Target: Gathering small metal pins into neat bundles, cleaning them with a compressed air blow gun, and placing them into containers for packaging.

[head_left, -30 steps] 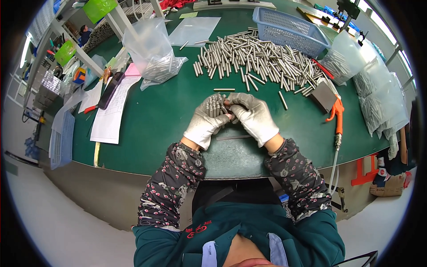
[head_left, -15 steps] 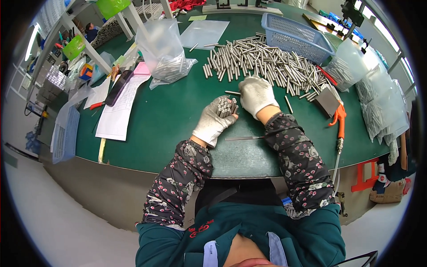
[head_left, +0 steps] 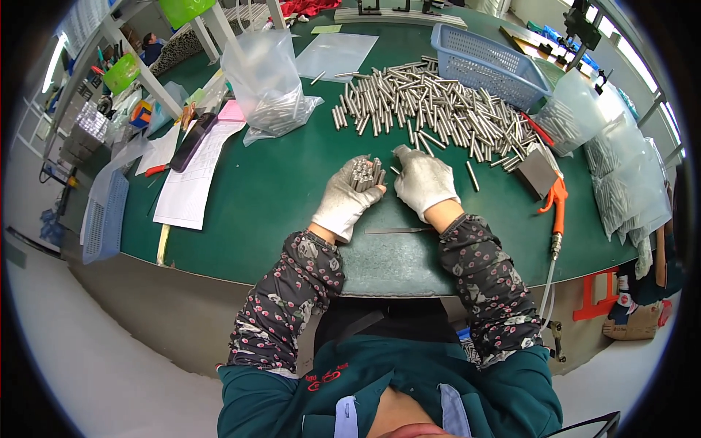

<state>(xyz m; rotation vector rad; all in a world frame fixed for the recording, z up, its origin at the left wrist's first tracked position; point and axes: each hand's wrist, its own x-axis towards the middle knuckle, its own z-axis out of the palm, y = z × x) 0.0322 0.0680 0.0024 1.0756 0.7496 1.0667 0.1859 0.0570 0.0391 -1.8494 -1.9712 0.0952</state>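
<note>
My left hand (head_left: 337, 201), in a whitish work glove, is closed round a bundle of short metal pins (head_left: 365, 175) with their ends facing up. Just right of it, my gloved right hand (head_left: 425, 182) pinches a single metal pin (head_left: 395, 170), of which only a short end shows by the fingertips. A large heap of the same pins (head_left: 445, 102) lies beyond both hands. One loose pin (head_left: 472, 176) rests to the right of my right hand. Below the hands lies a thin metal strip (head_left: 398, 231), near the table's front edge.
Behind the heap stands a blue plastic basket (head_left: 485, 62). Bags of pins (head_left: 281, 109) stand at left and right. A dark block (head_left: 535, 174) and an orange air gun (head_left: 556, 197) lie at right; paper sheets (head_left: 193, 175) and a dark phone (head_left: 194, 142) at left, on the green table (head_left: 292, 182).
My right hand has drawn back toward me from the heap's near edge. The pin in its fingers now shows less. My left hand keeps its bundle and has hardly moved.
</note>
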